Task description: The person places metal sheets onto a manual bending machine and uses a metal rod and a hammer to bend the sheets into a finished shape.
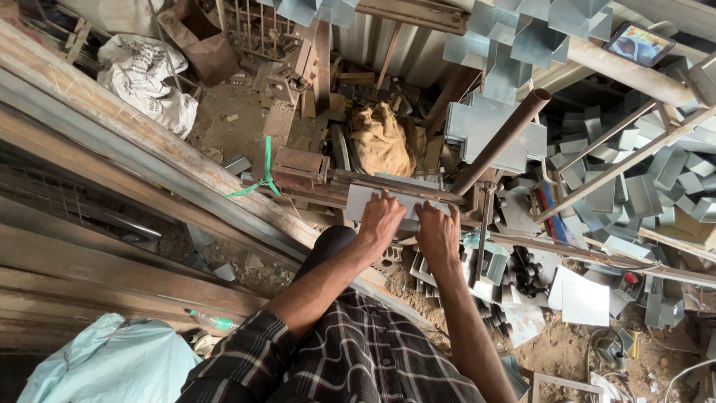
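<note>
A flat metal sheet (369, 200) is pressed by the left hand (380, 218) and right hand (438, 230), fingers spread flat, at a rusty bending press (358, 183). The space right of it is crowded by a brown lever pipe (500, 142) and piled folded metal pieces (641, 186).

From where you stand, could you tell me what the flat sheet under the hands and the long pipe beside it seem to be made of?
The flat sheet looks like thin, pale grey sheet metal with a dull, even sheen, probably galvanised steel. The left hand and right hand press on it. The long pipe looks like bare steel or iron: brown and matt, seemingly rusted, with a hollow end.
</note>
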